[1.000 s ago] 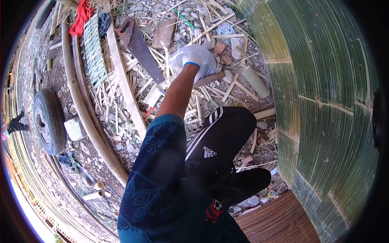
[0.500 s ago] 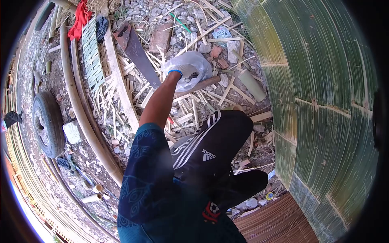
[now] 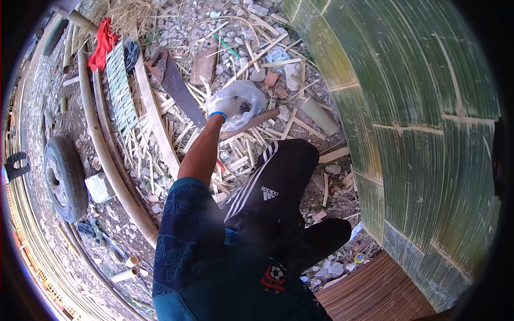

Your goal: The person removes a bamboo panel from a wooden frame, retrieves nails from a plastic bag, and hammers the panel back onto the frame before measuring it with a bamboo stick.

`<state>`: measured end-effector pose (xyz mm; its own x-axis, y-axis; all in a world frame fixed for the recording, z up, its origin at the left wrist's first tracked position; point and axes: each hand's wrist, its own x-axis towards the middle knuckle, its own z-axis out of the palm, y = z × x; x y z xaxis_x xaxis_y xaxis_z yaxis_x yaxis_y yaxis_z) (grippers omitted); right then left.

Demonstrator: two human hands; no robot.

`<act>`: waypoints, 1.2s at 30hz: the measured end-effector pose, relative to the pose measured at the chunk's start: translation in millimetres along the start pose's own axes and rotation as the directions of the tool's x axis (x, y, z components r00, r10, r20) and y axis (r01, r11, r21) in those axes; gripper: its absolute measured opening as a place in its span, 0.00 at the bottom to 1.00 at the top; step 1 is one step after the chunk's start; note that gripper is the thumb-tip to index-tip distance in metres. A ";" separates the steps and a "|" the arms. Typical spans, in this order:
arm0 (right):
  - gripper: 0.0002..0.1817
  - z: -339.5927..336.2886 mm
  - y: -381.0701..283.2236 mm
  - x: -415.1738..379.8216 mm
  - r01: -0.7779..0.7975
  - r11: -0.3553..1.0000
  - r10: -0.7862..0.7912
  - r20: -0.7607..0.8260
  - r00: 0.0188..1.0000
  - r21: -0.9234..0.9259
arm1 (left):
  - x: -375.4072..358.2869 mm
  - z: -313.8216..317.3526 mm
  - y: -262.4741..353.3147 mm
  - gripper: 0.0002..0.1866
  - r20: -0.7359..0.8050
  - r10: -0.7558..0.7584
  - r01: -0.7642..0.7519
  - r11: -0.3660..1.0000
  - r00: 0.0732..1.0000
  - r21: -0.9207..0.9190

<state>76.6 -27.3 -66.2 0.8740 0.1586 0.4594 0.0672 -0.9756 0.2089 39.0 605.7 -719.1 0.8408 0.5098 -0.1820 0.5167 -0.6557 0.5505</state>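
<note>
My left hand (image 3: 229, 106), in a pale work glove with a blue cuff, grips the near left side of a clear plastic bag (image 3: 251, 94). The bag sits among bamboo scraps, its mouth partly spread, with small dark contents (image 3: 245, 107) showing inside. Folds of the film blend with the glove and hide most of the fingertips. Just left of the bag lies a handsaw (image 3: 179, 88), its blade pointing towards my wrist. A wooden stick (image 3: 251, 124) rests against the near side of the bag. My right hand is out of sight.
Large green split-bamboo panels (image 3: 412, 155) rise along the right. Bamboo poles (image 3: 99, 125), a woven strip (image 3: 119, 88), a tyre (image 3: 64, 179) and a white block (image 3: 99, 188) lie on the left. Beyond the bag are rubble, a brick (image 3: 203, 67) and splinters. A short bamboo piece (image 3: 319, 115) lies right.
The view has shifted slightly. My left hand stays at the bag, drawn a little to its near left side, and the dark contents show more clearly in the opening.
</note>
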 end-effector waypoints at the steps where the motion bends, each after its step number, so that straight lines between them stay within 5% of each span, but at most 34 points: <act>1: 0.47 -4.9 -10.1 1.3 -0.015 0.999 0.017 0.049 0.999 -0.044 | 3.0 3.8 -6.8 0.23 -0.037 0.033 -0.033 0.999 0.999 -0.002; 2: 0.46 -4.0 6.7 0.9 -0.032 0.985 0.024 0.048 0.999 0.170 | -0.4 -4.9 0.0 0.23 0.018 -0.035 0.037 0.995 0.999 -0.091; 4: 0.46 2.6 -24.7 1.7 -0.003 0.977 -0.008 0.048 0.999 0.212 | 8.7 8.6 -23.6 0.18 0.135 -0.092 0.109 0.986 0.987 -0.128; 5: 0.45 -1.1 -35.9 2.5 -0.011 0.974 -0.012 0.103 0.995 0.226 | 6.8 10.5 -29.4 0.14 0.113 -0.044 0.090 0.889 0.993 -0.448; 6: 0.36 2.4 -22.9 3.7 0.158 0.974 -0.158 -0.012 0.987 0.161 | 12.1 17.4 -36.1 0.10 0.109 -0.053 0.100 0.865 0.993 -0.492; 7: 0.33 7.3 -13.9 1.1 0.125 0.964 -0.119 -0.038 0.992 0.233 | -4.2 7.5 -14.4 0.09 0.169 -0.109 0.201 0.505 0.980 -0.840; 8: 0.30 15.2 -6.8 0.5 0.097 0.947 -0.079 -0.070 0.994 0.307 | -15.1 -9.1 2.0 0.08 0.131 -0.038 0.127 0.598 0.991 -0.791; 11: 0.32 -4.1 -11.6 -7.0 -0.274 0.940 0.261 0.088 0.961 0.203 | -35.7 -19.5 15.6 0.06 0.083 0.009 0.067 0.512 0.997 -0.856; 12: 0.34 -4.8 -17.6 -9.4 -0.250 0.939 0.241 0.067 0.968 0.236 | -40.8 -27.6 16.6 0.04 0.140 0.100 0.083 0.441 0.985 -0.894; 13: 0.32 -6.3 -19.2 -10.8 -0.235 0.957 0.233 0.034 0.972 0.172 | -59.6 -31.4 43.8 0.10 0.081 -0.045 0.090 0.278 0.996 -0.956; 15: 0.38 -5.2 -8.5 -7.7 -0.246 0.963 0.239 0.076 0.968 0.110 | -56.4 -27.7 28.8 0.20 0.165 -0.017 0.165 0.217 0.986 -0.962; 22: 0.32 -1.4 -11.0 -22.1 -0.163 0.986 0.164 -0.112 0.980 0.024 | -112.2 -75.4 97.8 0.19 0.099 0.043 0.084 0.261 0.994 -0.962; 26: 0.23 35.8 -6.4 -38.1 0.023 0.999 -0.044 -0.547 0.836 -0.045 | -127.9 -115.3 162.4 0.12 -0.116 0.152 -0.152 0.254 0.981 -0.955; 29: 0.22 50.2 -7.9 -45.7 -0.008 0.997 0.055 -0.587 0.808 0.083 | -151.3 -161.9 265.9 0.10 -0.325 0.299 -0.403 0.250 0.897 -0.881; 33: 0.17 70.0 -15.7 -76.9 0.080 0.968 0.118 -0.710 0.694 0.238 | -199.6 -207.8 408.9 0.08 -0.516 0.534 -0.687 0.179 0.669 -0.705; 35: 0.14 84.7 -40.0 -117.1 -0.066 0.902 0.368 -0.682 0.632 0.426 | -210.7 -213.5 472.9 0.06 -0.556 0.650 -0.710 -0.037 0.517 -0.704; 36: 0.14 102.3 -54.7 -136.8 -0.117 0.800 0.539 -0.619 0.571 0.589 | -218.1 -219.2 503.6 0.04 -0.571 0.704 -0.786 -0.030 0.422 -0.617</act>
<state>2.6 -11.1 -228.8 0.2376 -0.3412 0.9095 0.2352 -0.8882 -0.3946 80.5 286.4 -223.5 0.6265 0.0713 0.7761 -0.7759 -0.0372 0.6297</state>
